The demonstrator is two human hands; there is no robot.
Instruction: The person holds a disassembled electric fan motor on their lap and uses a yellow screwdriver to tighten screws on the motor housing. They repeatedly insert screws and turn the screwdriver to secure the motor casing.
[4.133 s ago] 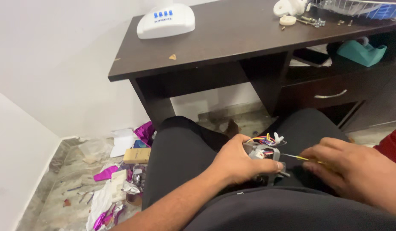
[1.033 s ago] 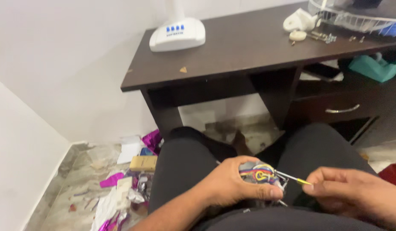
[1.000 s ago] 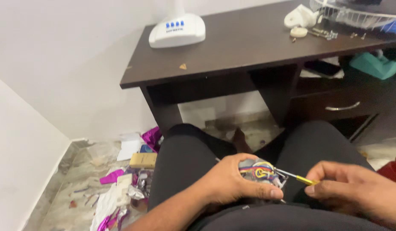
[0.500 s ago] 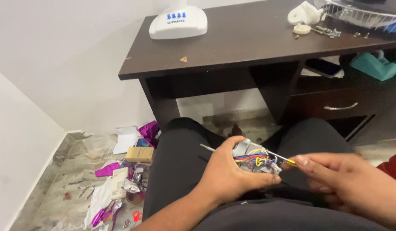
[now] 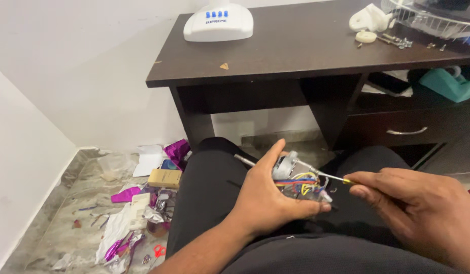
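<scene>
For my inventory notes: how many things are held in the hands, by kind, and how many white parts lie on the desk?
Small motor with coloured wires, in left hand: 1
Screwdriver, in right hand: 1
White parts on desk: base, piece, disc: 3
Total: 5
</scene>
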